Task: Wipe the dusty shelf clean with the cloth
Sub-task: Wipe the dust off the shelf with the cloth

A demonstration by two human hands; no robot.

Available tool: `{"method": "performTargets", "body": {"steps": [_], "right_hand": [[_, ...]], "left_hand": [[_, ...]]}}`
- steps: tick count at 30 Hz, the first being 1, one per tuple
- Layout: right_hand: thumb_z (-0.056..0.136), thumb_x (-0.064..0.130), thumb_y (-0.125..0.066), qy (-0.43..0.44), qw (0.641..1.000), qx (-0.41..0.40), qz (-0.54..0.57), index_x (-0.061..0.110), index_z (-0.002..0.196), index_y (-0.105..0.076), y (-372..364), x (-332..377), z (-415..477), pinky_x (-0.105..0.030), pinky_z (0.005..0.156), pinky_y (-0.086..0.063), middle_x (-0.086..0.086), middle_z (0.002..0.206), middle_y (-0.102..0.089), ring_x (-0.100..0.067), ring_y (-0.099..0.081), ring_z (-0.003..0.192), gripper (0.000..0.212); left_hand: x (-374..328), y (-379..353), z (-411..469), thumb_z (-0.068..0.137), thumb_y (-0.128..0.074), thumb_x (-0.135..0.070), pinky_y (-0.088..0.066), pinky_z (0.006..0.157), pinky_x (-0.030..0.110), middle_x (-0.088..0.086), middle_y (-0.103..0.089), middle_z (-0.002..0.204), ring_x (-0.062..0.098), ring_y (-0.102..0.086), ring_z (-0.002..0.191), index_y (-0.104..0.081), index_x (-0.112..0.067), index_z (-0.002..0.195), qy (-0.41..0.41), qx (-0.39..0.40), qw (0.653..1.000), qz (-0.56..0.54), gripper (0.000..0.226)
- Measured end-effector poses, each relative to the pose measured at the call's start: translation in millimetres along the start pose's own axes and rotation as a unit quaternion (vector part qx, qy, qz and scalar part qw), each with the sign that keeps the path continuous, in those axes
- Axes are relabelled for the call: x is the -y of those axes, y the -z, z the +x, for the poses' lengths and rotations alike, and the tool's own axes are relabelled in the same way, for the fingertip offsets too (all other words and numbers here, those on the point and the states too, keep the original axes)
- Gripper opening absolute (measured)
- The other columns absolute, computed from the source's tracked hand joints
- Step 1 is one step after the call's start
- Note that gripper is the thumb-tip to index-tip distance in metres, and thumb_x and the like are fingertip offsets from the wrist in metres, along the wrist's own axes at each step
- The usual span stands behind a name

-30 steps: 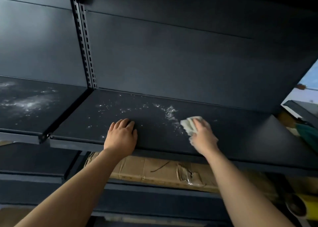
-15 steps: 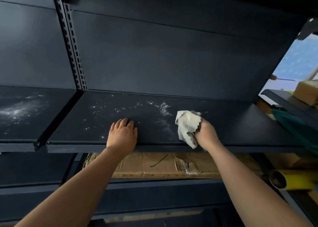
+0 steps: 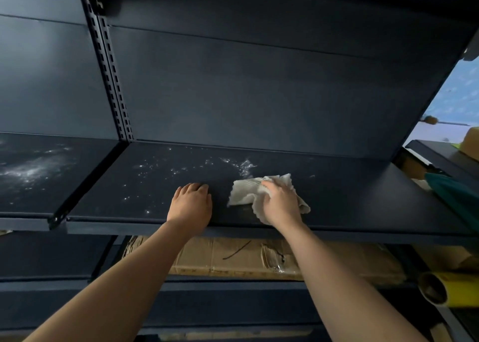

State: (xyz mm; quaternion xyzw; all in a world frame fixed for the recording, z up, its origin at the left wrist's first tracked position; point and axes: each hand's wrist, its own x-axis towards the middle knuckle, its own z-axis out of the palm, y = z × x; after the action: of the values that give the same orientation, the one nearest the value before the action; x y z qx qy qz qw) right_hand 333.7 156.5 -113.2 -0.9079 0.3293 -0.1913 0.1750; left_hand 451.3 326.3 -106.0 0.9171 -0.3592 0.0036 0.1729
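cloth [image 3: 245, 192] under right hand [image 3: 281, 203], on shelf [image 3: 363, 199]

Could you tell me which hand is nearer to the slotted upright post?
Left. The left hand rests right of the post; the right hand, holding the cloth, lies farther right.

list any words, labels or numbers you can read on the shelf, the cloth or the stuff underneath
None: no readable text anywhere in the head view.
The shelf and the cloth are plain.
The cardboard box shows only a black scrawl, not letters.
The yellow roll shows no print.
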Motion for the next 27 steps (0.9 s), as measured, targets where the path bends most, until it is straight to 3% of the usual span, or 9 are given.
{"method": "performTargets", "body": {"steps": [3, 6, 9, 11, 14, 17, 21, 24, 27], "right_hand": [[0.087, -0.003, -0.038, -0.089, 0.969, -0.050, 0.225, 0.018, 0.115, -0.063, 23.6, -10.9, 16.0, -0.020, 0.073, -0.047, -0.012, 0.113, -0.064, -0.020, -0.064, 0.094, 0.043], [0.086, -0.006, -0.039, -0.145, 0.875, -0.081, 0.454, 0.025, 0.106, -0.065, 59.7, -15.3, 29.6, -0.016, 0.051, -0.047, -0.006, 0.090, -0.067, -0.004, -0.063, 0.060, 0.045], [0.089, 0.006, -0.041, -0.099, 0.905, -0.095, 0.403, 0.044, 0.101, -0.061, 66.1, -32.6, 31.1, -0.018, 0.069, -0.045, 0.001, 0.104, -0.065, -0.013, -0.064, 0.091, 0.044], [0.091, 0.009, -0.042, -0.056, 0.984, -0.053, 0.158, 0.029, 0.120, -0.059, 48.0, -52.9, 27.6, -0.028, 0.081, -0.043, -0.008, 0.126, -0.053, -0.028, -0.055, 0.114, 0.040], [0.094, 0.022, -0.041, -0.009, 0.995, -0.023, -0.094, 0.025, 0.134, -0.049, 35.7, -69.4, 25.5, -0.039, 0.101, -0.035, -0.009, 0.143, -0.041, -0.033, -0.041, 0.126, 0.041], [0.091, 0.040, -0.048, 0.020, 0.998, 0.024, -0.059, 0.021, 0.140, -0.042, 36.6, -71.7, 26.3, -0.039, 0.110, -0.028, -0.009, 0.154, -0.023, -0.032, -0.028, 0.136, 0.053], [0.085, 0.008, -0.056, 0.103, 0.994, 0.009, 0.045, 0.018, 0.133, -0.053, 37.7, -77.6, 32.8, -0.027, 0.109, -0.033, -0.009, 0.143, -0.041, -0.024, -0.041, 0.132, 0.049], [0.083, -0.003, -0.051, 0.028, 0.986, -0.102, 0.129, 0.013, 0.127, -0.058, 65.6, -91.7, 42.6, -0.013, 0.099, -0.029, -0.011, 0.136, -0.044, -0.022, -0.049, 0.122, 0.048], [0.087, 0.004, -0.049, -0.084, 0.980, -0.153, 0.092, 0.016, 0.132, -0.052, 80.8, -138.1, 56.2, -0.023, 0.103, -0.034, -0.012, 0.145, -0.031, -0.029, -0.049, 0.120, 0.047]], "left_hand": [[-4.6, -1.4, 2.6, 0.100, -0.029, -0.028, -0.022, 0.115, 0.036, 0.005, -0.045, 0.143, 0.024, -0.036, 0.134, -0.045, -0.013, 0.135, 0.009, 0.002, 1.000, -0.001, 0.042], [-11.6, -2.4, 6.7, 0.100, -0.029, -0.028, -0.022, 0.116, 0.037, 0.005, -0.045, 0.143, 0.024, -0.035, 0.135, -0.045, -0.013, 0.136, 0.016, 0.005, 1.000, 0.000, 0.042], [-19.6, -4.7, 12.9, 0.099, -0.029, -0.028, -0.020, 0.117, 0.037, 0.005, -0.044, 0.144, 0.024, -0.034, 0.136, -0.042, -0.013, 0.138, 0.019, 0.010, 1.000, -0.004, 0.043], [-25.4, -6.8, 16.1, 0.099, -0.029, -0.028, -0.020, 0.117, 0.037, 0.005, -0.043, 0.145, 0.024, -0.033, 0.137, -0.041, -0.014, 0.139, 0.019, 0.019, 1.000, -0.006, 0.044], [-34.0, -10.9, 19.3, 0.099, -0.029, -0.029, -0.019, 0.117, 0.036, 0.005, -0.042, 0.146, 0.023, -0.032, 0.137, -0.041, -0.014, 0.139, 0.017, 0.019, 1.000, -0.006, 0.045], [-42.7, -14.5, 21.4, 0.099, -0.029, -0.029, -0.020, 0.117, 0.036, 0.005, -0.043, 0.145, 0.023, -0.033, 0.137, -0.042, -0.013, 0.138, 0.015, 0.017, 1.000, -0.007, 0.044], [-56.6, -18.0, 23.5, 0.098, -0.031, -0.029, -0.020, 0.116, 0.036, 0.006, -0.043, 0.144, 0.025, -0.033, 0.136, -0.043, -0.012, 0.137, 0.007, 0.017, 1.000, -0.011, 0.044], [-63.8, -18.5, 28.6, 0.098, -0.032, -0.030, -0.020, 0.116, 0.036, 0.006, -0.041, 0.146, 0.025, -0.031, 0.137, -0.041, -0.013, 0.139, 0.006, 0.018, 1.000, -0.013, 0.045], [-66.2, -20.7, 38.2, 0.097, -0.034, -0.031, -0.024, 0.114, 0.036, 0.005, -0.044, 0.144, 0.025, -0.035, 0.135, -0.044, -0.014, 0.137, 0.012, 0.014, 1.000, -0.006, 0.044]]}}
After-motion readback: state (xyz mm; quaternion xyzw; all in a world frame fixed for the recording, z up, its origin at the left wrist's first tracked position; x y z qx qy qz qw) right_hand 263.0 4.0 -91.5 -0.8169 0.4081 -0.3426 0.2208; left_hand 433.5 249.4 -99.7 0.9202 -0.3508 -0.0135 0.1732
